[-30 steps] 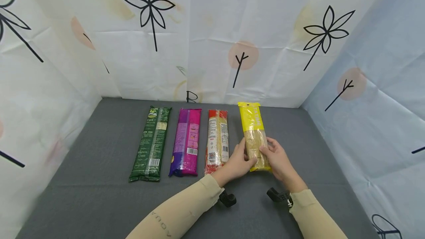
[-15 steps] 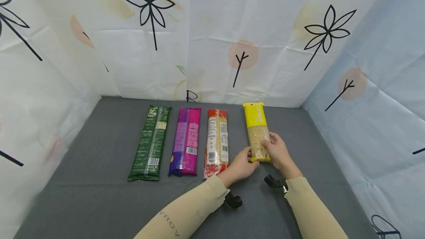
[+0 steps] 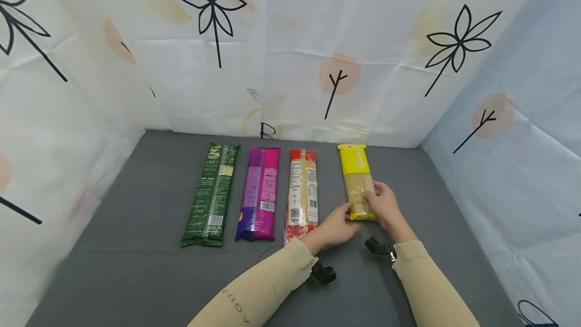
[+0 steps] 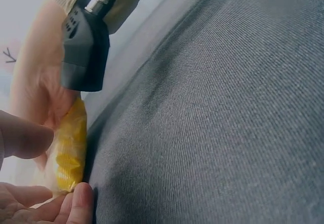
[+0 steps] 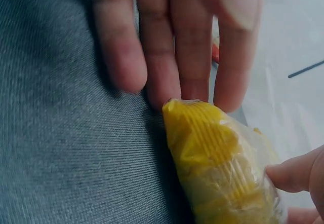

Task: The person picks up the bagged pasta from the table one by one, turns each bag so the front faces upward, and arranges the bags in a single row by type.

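A yellow-topped pack of dry noodles or spaghetti (image 3: 357, 180), with a see-through lower part, lies on the grey cloth as the rightmost of the packs. My right hand (image 3: 387, 208) holds it by its right side near the lower end, thumb on top. My left hand (image 3: 337, 227) is at its lower left corner. In the right wrist view the left fingers (image 5: 161, 46) are fairly straight, their tips against the pack's yellow end. The left thumb (image 4: 25, 138) stands off the pack in the left wrist view.
Left of it lie a red and clear pack (image 3: 301, 191), a purple and pink pack (image 3: 258, 193) and a green pack (image 3: 211, 196), roughly side by side. Grey cloth (image 3: 136, 276) covers the table. White patterned curtains (image 3: 290, 24) border it at the back and sides.
The yellow pack has shifted right and slightly away, then come down flat beside the others. My left thumb has come off its top. The right hand keeps its hold.
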A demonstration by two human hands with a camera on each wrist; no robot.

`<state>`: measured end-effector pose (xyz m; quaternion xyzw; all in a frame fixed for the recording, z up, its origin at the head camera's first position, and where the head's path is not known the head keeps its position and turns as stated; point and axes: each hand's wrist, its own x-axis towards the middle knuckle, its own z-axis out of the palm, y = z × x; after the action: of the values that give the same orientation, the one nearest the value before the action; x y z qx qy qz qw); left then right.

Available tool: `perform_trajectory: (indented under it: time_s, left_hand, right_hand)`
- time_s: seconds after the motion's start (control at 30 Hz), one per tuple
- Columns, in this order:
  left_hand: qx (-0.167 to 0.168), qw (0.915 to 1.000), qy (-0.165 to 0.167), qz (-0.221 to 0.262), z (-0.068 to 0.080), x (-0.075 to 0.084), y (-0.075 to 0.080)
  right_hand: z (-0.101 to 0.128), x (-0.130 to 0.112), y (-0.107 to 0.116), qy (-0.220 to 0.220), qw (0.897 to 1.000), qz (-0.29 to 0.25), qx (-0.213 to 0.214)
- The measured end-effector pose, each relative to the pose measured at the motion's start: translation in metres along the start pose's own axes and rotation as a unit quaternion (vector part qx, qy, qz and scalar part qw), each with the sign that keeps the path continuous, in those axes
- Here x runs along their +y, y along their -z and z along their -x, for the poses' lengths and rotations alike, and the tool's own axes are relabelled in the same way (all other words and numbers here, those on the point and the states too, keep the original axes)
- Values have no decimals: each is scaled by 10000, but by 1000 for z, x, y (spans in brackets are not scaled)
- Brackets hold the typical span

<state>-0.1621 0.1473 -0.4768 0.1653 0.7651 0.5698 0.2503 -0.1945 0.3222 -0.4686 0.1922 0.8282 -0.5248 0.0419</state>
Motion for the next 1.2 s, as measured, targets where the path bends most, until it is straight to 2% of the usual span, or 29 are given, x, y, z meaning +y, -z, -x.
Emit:
perform_trajectory:
  time_s: [0.2, 0.37, 0.57, 0.7, 0.87, 1.0, 1.2]
  left_hand:
    - [237, 9997, -107, -7, 4, -4, 4]
    - [484, 9980, -383, -101, 7, 1, 13]
    - [741, 9942, -777, -70, 14, 6, 37]
    - [1033, 9894, -1011, -155, 19, 5, 60]
    - [1566, 9817, -932, -556, 25, 1, 87]
    - [1868, 9742, -909, -882, 26, -5, 99]
    - [2099, 9675, -709, -1222, 28, -15, 111]
  right_hand:
    - [9, -1, 5, 447, 9946, 877, 314]
    - [16, -5, 9, 711, 9910, 1019, 500]
    - [27, -17, 1, 1178, 9848, 1109, 634]
    - [36, -25, -10, 1476, 9835, 960, 424]
    - [42, -31, -29, 1618, 9844, 675, 113]
    - [46, -32, -43, 1524, 9875, 329, -241]
    - [50, -33, -58, 1253, 9892, -195, -729]
